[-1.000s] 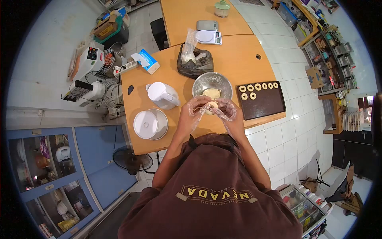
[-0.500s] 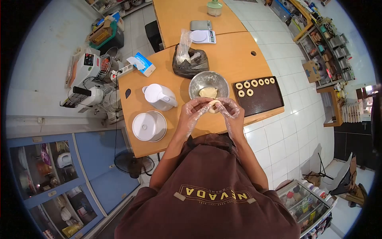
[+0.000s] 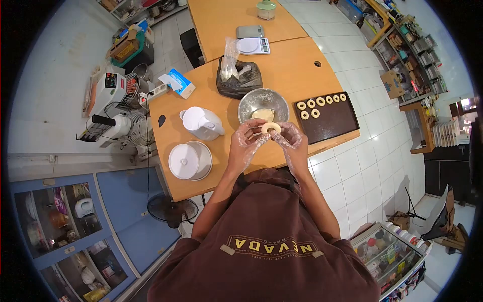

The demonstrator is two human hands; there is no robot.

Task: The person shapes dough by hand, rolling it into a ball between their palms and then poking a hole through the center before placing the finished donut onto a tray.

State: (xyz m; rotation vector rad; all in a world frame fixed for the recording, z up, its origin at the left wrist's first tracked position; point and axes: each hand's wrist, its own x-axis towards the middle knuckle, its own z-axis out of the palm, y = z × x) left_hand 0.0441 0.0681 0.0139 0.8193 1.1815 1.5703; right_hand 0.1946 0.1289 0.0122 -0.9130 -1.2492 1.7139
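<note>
Between my floury fingertips is a small ring of dough (image 3: pixel 271 127), its hole facing up toward me. My left hand (image 3: pixel 246 141) pinches its left side, and my right hand (image 3: pixel 291 140) grips the right side. Just beyond the hands stands a metal mixing bowl (image 3: pixel 277 98), flour-dusted inside, with a lump of pale dough (image 3: pixel 262 115) in it. To the right, a dark baking tray (image 3: pixel 329 124) carries several dough rings (image 3: pixel 311 103) along its far and left edges.
Left on the wooden table (image 3: pixel 173 108) stand a white pitcher (image 3: pixel 202 122) and a round white container (image 3: pixel 184 161). Farther back are a black plastic bag (image 3: pixel 239 84), a white kitchen scale (image 3: pixel 251 46) and a blue tissue pack (image 3: pixel 181 82). A fan (image 3: pixel 172 209) sits below the table's left edge.
The dough ring has been turned and raised slightly between my fingers, so its hole shows differently. Both hands keep their pinch, and the view has shifted a little.
</note>
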